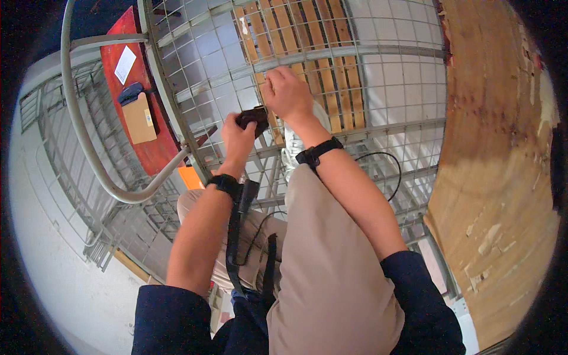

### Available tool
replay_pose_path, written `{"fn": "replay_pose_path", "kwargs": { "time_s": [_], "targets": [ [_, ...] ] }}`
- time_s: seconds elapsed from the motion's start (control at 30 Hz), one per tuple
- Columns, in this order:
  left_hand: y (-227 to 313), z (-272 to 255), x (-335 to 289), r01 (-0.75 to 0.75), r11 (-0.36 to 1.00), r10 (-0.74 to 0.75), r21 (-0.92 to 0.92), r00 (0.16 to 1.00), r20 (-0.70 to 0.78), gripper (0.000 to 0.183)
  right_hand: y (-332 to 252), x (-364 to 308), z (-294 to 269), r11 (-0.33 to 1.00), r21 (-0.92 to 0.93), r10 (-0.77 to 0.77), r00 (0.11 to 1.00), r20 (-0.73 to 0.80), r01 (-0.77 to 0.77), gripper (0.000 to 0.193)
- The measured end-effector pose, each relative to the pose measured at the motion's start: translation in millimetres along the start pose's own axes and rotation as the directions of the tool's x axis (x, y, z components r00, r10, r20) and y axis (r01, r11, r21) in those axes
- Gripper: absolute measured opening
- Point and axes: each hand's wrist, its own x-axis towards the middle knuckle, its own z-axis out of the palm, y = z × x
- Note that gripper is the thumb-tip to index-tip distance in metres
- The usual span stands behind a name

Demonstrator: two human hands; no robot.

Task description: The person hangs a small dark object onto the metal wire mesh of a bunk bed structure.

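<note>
My left hand (238, 142) is closed around a small dark brown, block-like object (255, 120), held just over the wire mesh (219, 77). Its exact kind does not show. To the right of that object and a little farther off, my right hand (289, 96) has its fingers curled in; whatever they grip, if anything, is hidden behind them. A white laced shoe (294, 148) rests below my right wrist, against the mesh. Both wrists carry black straps, and my raised right knee lies between the forearms.
Beyond the mesh lies a wooden slatted pallet (322, 53). A curved metal tube (74, 112) and a red panel (121, 41) with a cardboard piece (139, 121) stand at left. A worn plywood board (491, 148) rises at right. A black cable (397, 168) loops beside my right forearm.
</note>
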Motion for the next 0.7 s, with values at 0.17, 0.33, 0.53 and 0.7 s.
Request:
{"fn": "replay_pose_path", "kwargs": {
  "time_s": [0.17, 0.33, 0.53, 0.7],
  "targets": [
    [30.2, 6.1, -31.4, 0.505, 0.528, -0.578, -0.683, 0.803, 0.147, 0.032, 7.1, -4.0, 0.3, 0.999, 0.024, 0.035, 0.999, 0.026, -0.036, 0.009],
    [62.3, -79.4, -20.1, -0.375, 0.888, 0.165, 0.265, 0.799, 0.578, 0.028, 10.9, -8.0, -7.8, 0.996, 0.031, 0.086, 0.992, 0.094, -0.089, 0.016],
    [83.2, -190.1, -33.1, -0.367, 0.902, 0.313, 0.228, 0.918, 0.243, 0.047, 23.5, -44.3, -84.2, 0.942, 0.314, 0.123, 0.992, 0.01, -0.12, 0.029],
    [134.9, -258.4, -24.4, -0.552, 0.711, 0.565, 0.435, 0.817, 0.115, 0.052, 75.6, -170.4, -200.9, 0.967, -0.211, 0.228, 0.866, 0.446, -0.146, 0.041]
  ]
}}
